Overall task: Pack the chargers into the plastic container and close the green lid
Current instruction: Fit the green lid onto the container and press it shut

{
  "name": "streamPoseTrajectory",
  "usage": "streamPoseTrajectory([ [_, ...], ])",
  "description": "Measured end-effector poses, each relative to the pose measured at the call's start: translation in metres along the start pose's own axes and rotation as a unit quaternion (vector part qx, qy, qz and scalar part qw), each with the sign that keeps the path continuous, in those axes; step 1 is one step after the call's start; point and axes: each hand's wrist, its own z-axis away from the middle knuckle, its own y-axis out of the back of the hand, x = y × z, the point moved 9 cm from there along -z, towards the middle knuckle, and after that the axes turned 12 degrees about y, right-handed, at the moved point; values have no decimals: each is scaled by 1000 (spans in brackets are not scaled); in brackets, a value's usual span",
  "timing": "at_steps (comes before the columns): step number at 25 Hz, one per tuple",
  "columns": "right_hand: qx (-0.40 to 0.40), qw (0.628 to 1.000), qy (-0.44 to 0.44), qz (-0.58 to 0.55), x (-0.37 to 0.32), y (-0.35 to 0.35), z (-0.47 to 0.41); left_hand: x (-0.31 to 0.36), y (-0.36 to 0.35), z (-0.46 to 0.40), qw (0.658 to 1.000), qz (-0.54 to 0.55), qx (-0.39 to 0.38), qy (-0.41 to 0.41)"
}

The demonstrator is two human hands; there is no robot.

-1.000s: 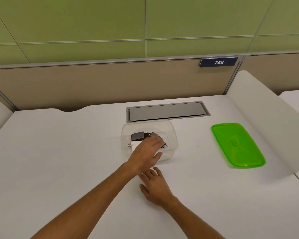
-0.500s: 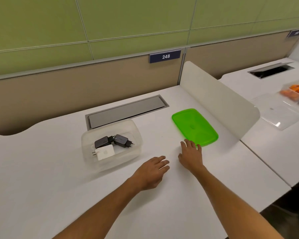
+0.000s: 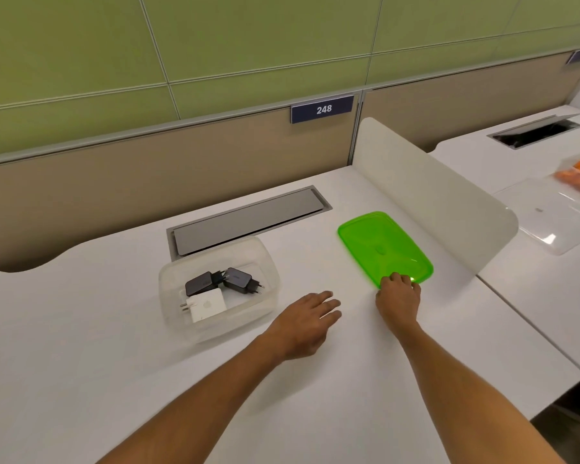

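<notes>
Our right hand (image 3: 398, 298) curled its fingers (image 3: 394, 278) onto the translucent green lid (image 3: 382, 246); our left hand (image 3: 307, 321) lay fingers-apart beside the clear container (image 3: 265, 262) of three chargers (image 3: 205, 304).

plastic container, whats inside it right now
Inside the plastic container lie three chargers: two black chargers and a white charger in front of them. The white one overlaps the left black one, hiding part of it. The container is open, with no lid on it.

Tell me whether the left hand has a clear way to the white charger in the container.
Probably yes. The left hand lies open beside the container, whose top is uncovered; the white charger lies exposed inside, and the green lid sits apart.
</notes>
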Motion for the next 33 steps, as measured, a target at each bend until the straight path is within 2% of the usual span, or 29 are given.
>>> streamPoseTrajectory([
  [5, 111, 992, 9, -62, -11, 36, -13, -31, 15, -4, 998, 19, 9, 61],
  [8, 192, 967, 4, -166, -19, 74, -29, -56, 17, -2, 987, 67, -28, 145],
  [11, 239, 941, -11, -241, -28, 113, -43, -83, 34, 4, 975, 79, -6, 210],
  [14, 285, 922, 1, -261, -44, 155, -49, -113, 51, 16, 954, 114, 20, 277],
  [18, 363, 878, 56, -308, -73, 216, -43, -156, 66, 38, 902, 192, 46, 384],
  [22, 414, 821, 106, -379, -101, 267, -30, -196, 74, 61, 805, 309, 102, 496],
  [24, 409, 793, 114, -437, -112, 280, -31, -210, 74, 70, 763, 351, 118, 530],
  [27, 316, 736, 118, -587, -131, 275, -47, -226, 78, 82, 715, 405, 151, 549],
  [30, 205, 678, 81, -701, -154, 248, -61, -235, 90, 99, 670, 469, 216, 533],
  [33, 160, 646, 33, -745, -170, 222, -65, -241, 95, 120, 613, 540, 263, 513],
])
